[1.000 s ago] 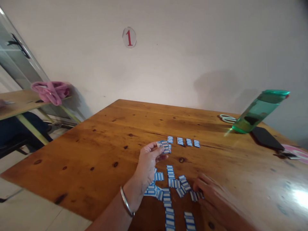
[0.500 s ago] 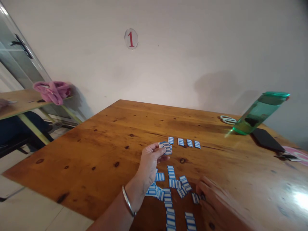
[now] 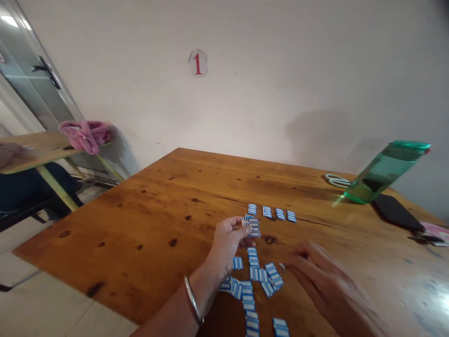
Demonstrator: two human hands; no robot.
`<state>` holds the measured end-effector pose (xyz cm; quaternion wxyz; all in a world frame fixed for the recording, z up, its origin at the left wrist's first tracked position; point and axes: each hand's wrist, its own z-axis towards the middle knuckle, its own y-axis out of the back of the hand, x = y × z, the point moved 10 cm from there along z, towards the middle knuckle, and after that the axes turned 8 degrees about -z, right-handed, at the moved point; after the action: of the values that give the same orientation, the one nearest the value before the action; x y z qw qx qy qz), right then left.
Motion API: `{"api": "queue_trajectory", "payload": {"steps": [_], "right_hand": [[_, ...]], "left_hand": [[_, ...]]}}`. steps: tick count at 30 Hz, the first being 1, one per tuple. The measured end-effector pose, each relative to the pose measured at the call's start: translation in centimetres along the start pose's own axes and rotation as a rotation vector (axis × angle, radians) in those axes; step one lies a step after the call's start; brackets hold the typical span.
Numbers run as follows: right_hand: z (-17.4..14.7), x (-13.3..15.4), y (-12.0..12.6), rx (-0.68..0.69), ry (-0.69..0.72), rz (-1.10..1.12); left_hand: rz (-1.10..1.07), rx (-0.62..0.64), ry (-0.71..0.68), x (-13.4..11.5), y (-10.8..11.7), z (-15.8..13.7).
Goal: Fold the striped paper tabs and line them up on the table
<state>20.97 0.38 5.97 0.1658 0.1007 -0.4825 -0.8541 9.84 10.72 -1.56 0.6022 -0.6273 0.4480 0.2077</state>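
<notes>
My left hand (image 3: 226, 243), a metal bangle on its wrist, is closed round a small fanned stack of blue-and-white label cards (image 3: 254, 227), held above the table with the thumb on top. My right hand (image 3: 317, 276) is slightly blurred, its fingers pinched together right of the loose cards. A pale edge of a label card (image 3: 282, 267) shows at its fingertips; most of it is hidden. Loose label cards (image 3: 274, 276) lie scattered and partly overlapping below and between the hands. Several small card piles (image 3: 279, 214) stand in a row beyond my left hand.
A green bottle (image 3: 386, 171) stands at the right of the wooden table (image 3: 157, 201), beside a white coiled cable (image 3: 336, 180) and a dark flat case (image 3: 398, 213). On the other table at left lies a pink cloth (image 3: 86, 135), with a person's hand (image 3: 12, 153) nearby.
My right hand has lifted a card from the table and moved up toward the left hand. The left hand keeps its stack. The whole view has shifted slightly.
</notes>
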Motion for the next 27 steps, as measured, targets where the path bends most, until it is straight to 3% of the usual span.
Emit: {"api": "queue_trajectory", "payload": {"steps": [3, 5, 10, 20, 27], "right_hand": [[2.9, 1.4, 2.2, -0.144, 0.046, 0.024], [3.9, 2.1, 2.3, -0.200, 0.084, -0.013], [3.7, 2.1, -0.2, -0.188, 0.138, -0.091], [2.5, 0.5, -1.9, -0.161, 0.051, 0.121], [2.2, 0.0, -2.0, -0.177, 0.069, 0.131]], "left_hand": [[0.038, 0.033, 0.042, 0.6, -0.4, -0.2], [0.037, 0.056, 0.087, 1.1, -0.6, -0.3], [-0.015, 0.099, 0.154, 1.7, -1.2, -0.6], [-0.026, 0.101, 0.206, 2.0, -1.4, -1.0], [-0.082, 0.132, 0.199, 1.7, -1.6, -1.0]]}}
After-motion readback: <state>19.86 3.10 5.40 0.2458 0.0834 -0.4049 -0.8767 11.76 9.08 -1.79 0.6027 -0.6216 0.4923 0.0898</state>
